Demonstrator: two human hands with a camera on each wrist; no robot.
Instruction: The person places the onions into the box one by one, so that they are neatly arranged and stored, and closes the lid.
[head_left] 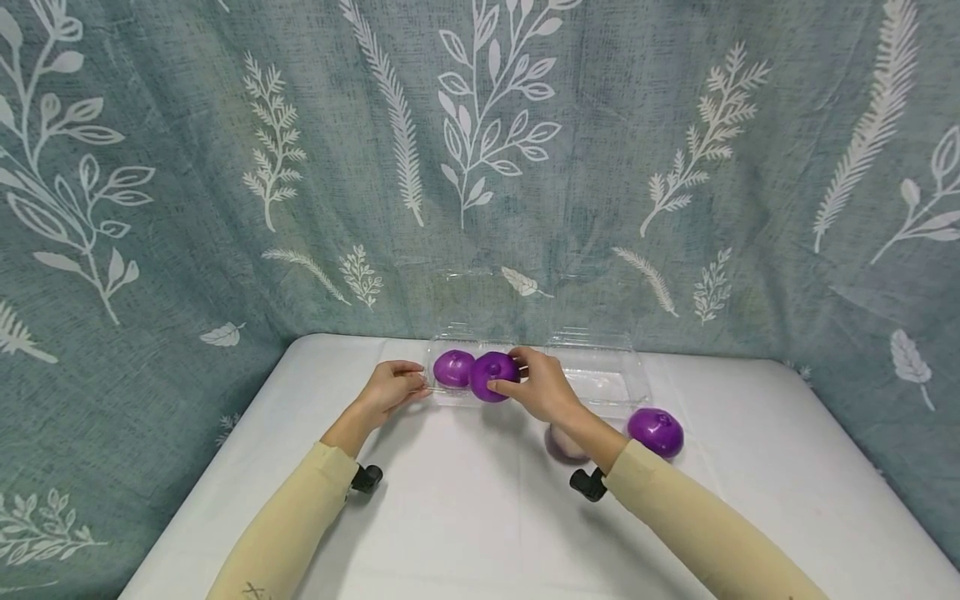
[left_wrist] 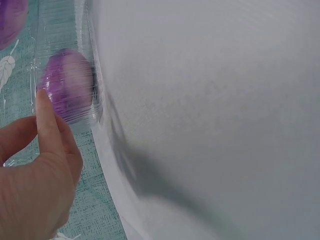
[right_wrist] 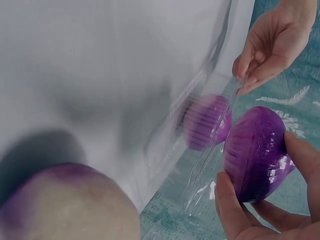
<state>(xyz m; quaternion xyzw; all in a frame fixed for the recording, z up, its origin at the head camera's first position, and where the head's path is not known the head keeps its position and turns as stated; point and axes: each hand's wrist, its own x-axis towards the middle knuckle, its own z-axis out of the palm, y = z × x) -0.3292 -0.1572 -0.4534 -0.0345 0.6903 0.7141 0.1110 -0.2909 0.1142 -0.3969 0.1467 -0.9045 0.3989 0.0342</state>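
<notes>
Turnip partly behind right hand

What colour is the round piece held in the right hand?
The round piece is purple, lighter toward one side; the right wrist view shows it best.

The round purple vegetables look smooth and very shiny. The see-through plastic box with ridges is shiny too. The flat white cloth looks dull, and the blue-green leafy curtain looks dull and woven.
</notes>
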